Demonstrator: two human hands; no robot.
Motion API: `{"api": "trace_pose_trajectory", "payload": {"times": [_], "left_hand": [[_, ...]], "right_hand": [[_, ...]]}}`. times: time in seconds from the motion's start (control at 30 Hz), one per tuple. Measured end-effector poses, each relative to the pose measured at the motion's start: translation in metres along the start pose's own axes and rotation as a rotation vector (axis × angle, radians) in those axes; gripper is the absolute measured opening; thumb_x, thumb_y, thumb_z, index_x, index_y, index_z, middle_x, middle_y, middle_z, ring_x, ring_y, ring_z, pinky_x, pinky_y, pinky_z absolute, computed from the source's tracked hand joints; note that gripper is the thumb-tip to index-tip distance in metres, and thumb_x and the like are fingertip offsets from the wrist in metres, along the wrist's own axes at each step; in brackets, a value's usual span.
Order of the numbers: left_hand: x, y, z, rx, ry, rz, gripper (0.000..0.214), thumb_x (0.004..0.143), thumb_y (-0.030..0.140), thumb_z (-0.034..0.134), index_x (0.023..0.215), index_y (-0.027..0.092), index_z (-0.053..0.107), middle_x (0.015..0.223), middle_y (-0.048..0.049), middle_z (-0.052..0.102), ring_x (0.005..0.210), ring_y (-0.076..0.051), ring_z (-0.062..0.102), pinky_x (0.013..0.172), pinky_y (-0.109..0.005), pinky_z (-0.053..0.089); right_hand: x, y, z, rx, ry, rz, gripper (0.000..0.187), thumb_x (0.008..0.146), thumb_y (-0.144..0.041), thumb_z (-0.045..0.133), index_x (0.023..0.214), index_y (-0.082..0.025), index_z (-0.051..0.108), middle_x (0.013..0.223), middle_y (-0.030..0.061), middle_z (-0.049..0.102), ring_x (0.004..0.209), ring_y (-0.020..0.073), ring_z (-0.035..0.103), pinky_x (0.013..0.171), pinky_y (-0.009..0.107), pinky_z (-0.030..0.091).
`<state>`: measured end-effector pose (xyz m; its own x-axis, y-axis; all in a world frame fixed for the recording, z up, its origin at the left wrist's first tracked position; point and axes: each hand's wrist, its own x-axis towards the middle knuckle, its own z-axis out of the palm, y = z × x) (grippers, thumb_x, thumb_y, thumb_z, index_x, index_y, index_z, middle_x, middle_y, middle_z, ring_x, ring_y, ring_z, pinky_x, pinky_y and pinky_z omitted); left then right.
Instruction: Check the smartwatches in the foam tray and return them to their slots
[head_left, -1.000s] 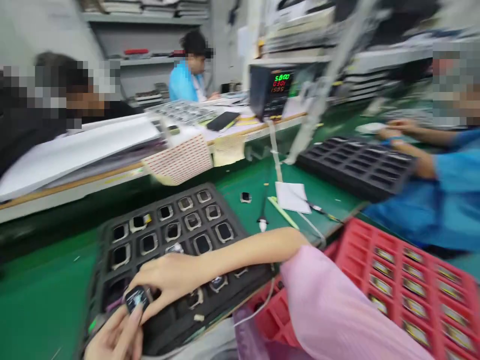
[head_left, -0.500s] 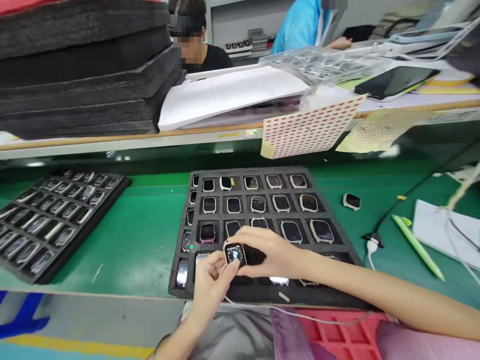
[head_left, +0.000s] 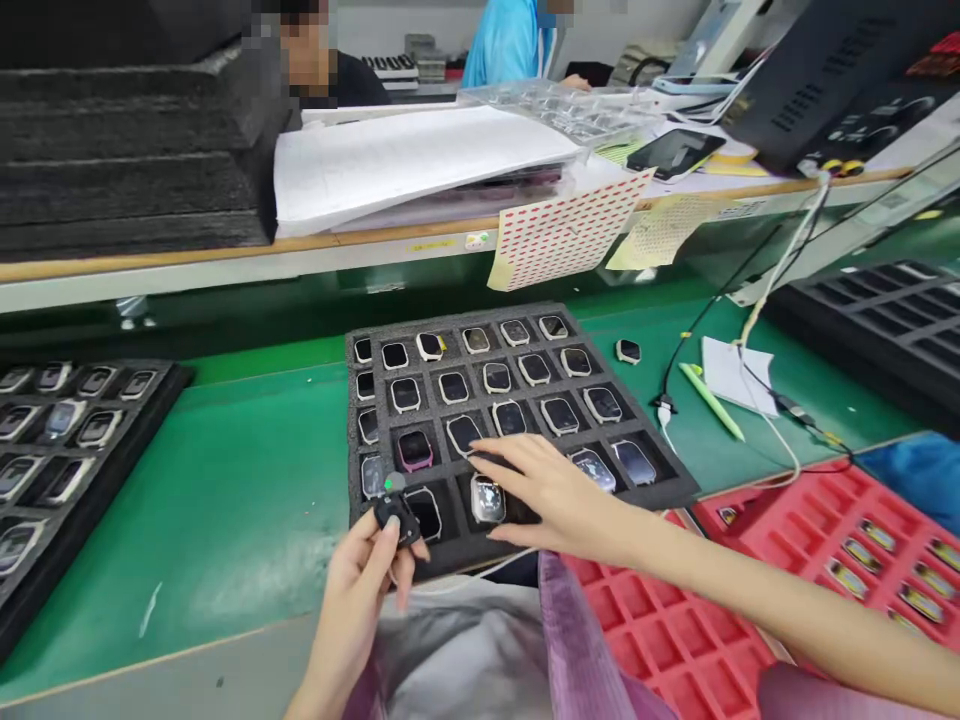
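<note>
My left hand [head_left: 367, 565] pinches a small black charger [head_left: 397, 515] at the near left edge of the black foam tray [head_left: 450, 553]. A white cable [head_left: 502, 567] runs from beside this hand along the tray's front. Spread over the tray, the fingers of my right hand [head_left: 536, 490] hold nothing. Just beside its fingertips, a smartwatch [head_left: 488, 498] with a lit screen lies in a front-row compartment. Several other watch cases sit in the tray, among them one with a purple rim [head_left: 415, 451]. My right hand hides part of the front row.
Another foam tray of watches [head_left: 161, 390] lies left, and a dark tray [head_left: 892, 310] far right. A loose watch [head_left: 628, 351], green pen [head_left: 712, 402] and white pad [head_left: 739, 372] lie right. Red trays [head_left: 810, 520] stand near my lap. A shelf edge [head_left: 420, 243] crosses behind; people sit beyond.
The lit watch has left my hands and now lies in the tray. My right hand has opened; my left has moved left with the black charger. The view has shifted right.
</note>
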<state>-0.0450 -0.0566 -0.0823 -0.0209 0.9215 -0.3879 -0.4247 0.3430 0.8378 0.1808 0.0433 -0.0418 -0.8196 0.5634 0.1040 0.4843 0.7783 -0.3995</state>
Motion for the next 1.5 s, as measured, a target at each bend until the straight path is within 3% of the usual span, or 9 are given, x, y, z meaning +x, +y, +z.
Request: {"api": "trace_pose_trajectory", "payload": {"times": [0.17, 0.37, 0.57, 0.7, 0.8, 0.93, 1.1, 1.27, 1.5], "left_hand": [[-0.018, -0.011, 0.001, 0.001, -0.079, 0.015, 0.024, 0.092, 0.035, 0.052, 0.095, 0.014, 0.063, 0.080, -0.0054, 0.067, 0.057, -0.007, 0.056, 0.060, -0.018, 0.044], [-0.040, -0.012, -0.010, -0.118, -0.030, 0.050, 0.028, 0.095, 0.036, 0.045, 0.101, 0.015, 0.063, 0.100, -0.0089, 0.068, 0.068, -0.012, 0.062, 0.066, -0.022, 0.049], [-0.030, -0.005, -0.016, -0.062, 0.068, 0.018, 0.029, 0.091, 0.038, 0.053, 0.088, 0.012, 0.065, 0.092, -0.0106, 0.072, 0.055, -0.008, 0.062, 0.053, -0.016, 0.048], [-0.013, -0.004, -0.012, -0.011, 0.004, 0.010, 0.033, 0.091, 0.041, 0.052, 0.085, 0.011, 0.064, 0.079, -0.0100, 0.073, 0.051, -0.009, 0.062, 0.051, -0.016, 0.048], [-0.004, -0.004, -0.007, -0.041, -0.082, 0.011, 0.034, 0.091, 0.043, 0.051, 0.088, 0.012, 0.061, 0.063, -0.0064, 0.069, 0.051, -0.012, 0.063, 0.052, -0.019, 0.050], [0.003, -0.005, 0.004, -0.020, -0.096, 0.052, 0.046, 0.091, 0.053, 0.041, 0.086, 0.012, 0.059, 0.059, -0.0045, 0.065, 0.048, -0.014, 0.062, 0.048, -0.022, 0.050], [0.009, -0.004, 0.011, 0.107, -0.101, 0.064, 0.039, 0.079, 0.045, 0.066, 0.101, 0.014, 0.056, 0.057, 0.0031, 0.058, 0.048, -0.013, 0.061, 0.046, -0.021, 0.051], [0.010, -0.005, 0.010, 0.165, -0.054, 0.043, 0.036, 0.081, 0.046, 0.063, 0.096, 0.013, 0.057, 0.053, 0.0061, 0.051, 0.030, -0.006, 0.044, 0.029, -0.015, 0.033], [0.006, -0.005, 0.012, 0.172, -0.005, 0.027, 0.036, 0.082, 0.045, 0.062, 0.096, 0.012, 0.058, 0.042, 0.0100, 0.041, 0.027, -0.003, 0.031, 0.027, -0.013, 0.025]], "right_hand": [[0.042, -0.025, 0.002, -0.095, -0.087, -0.165, 0.024, 0.088, -0.028, 0.061, 0.106, -0.012, 0.064, 0.125, 0.0158, 0.052, 0.111, 0.0302, 0.047, 0.091, 0.046, 0.040], [0.084, -0.038, 0.024, -0.279, -0.255, -0.304, 0.030, 0.081, -0.032, 0.068, 0.093, -0.004, 0.067, 0.115, 0.0213, 0.055, 0.105, 0.0332, 0.050, 0.087, 0.047, 0.044], [0.078, -0.022, 0.016, -0.069, -0.164, -0.246, 0.032, 0.070, -0.024, 0.078, 0.094, -0.007, 0.066, 0.123, 0.0189, 0.054, 0.112, 0.0328, 0.051, 0.094, 0.045, 0.045], [0.067, -0.023, -0.008, 0.202, 0.000, -0.178, 0.038, 0.074, -0.017, 0.072, 0.110, -0.014, 0.060, 0.124, 0.0121, 0.056, 0.112, 0.0244, 0.055, 0.094, 0.035, 0.048], [0.062, -0.032, -0.017, 0.230, 0.007, -0.238, 0.039, 0.077, -0.020, 0.071, 0.113, -0.014, 0.059, 0.125, 0.0123, 0.056, 0.113, 0.0237, 0.055, 0.096, 0.035, 0.047], [0.063, -0.037, -0.006, 0.123, -0.040, -0.326, 0.030, 0.081, -0.022, 0.069, 0.108, -0.010, 0.060, 0.115, 0.0154, 0.062, 0.105, 0.0260, 0.058, 0.091, 0.039, 0.049], [0.063, -0.026, 0.009, 0.112, -0.064, -0.339, 0.032, 0.087, -0.023, 0.063, 0.115, -0.010, 0.055, 0.112, 0.0146, 0.063, 0.100, 0.0260, 0.060, 0.085, 0.040, 0.052], [0.056, -0.015, 0.028, 0.247, 0.009, -0.310, 0.035, 0.091, -0.029, 0.059, 0.122, -0.015, 0.051, 0.117, 0.0131, 0.060, 0.106, 0.0245, 0.059, 0.088, 0.040, 0.051], [0.056, -0.008, 0.046, 0.454, 0.037, -0.290, 0.038, 0.087, -0.028, 0.065, 0.120, -0.016, 0.053, 0.111, 0.0123, 0.062, 0.100, 0.0230, 0.061, 0.085, 0.036, 0.052]]}}
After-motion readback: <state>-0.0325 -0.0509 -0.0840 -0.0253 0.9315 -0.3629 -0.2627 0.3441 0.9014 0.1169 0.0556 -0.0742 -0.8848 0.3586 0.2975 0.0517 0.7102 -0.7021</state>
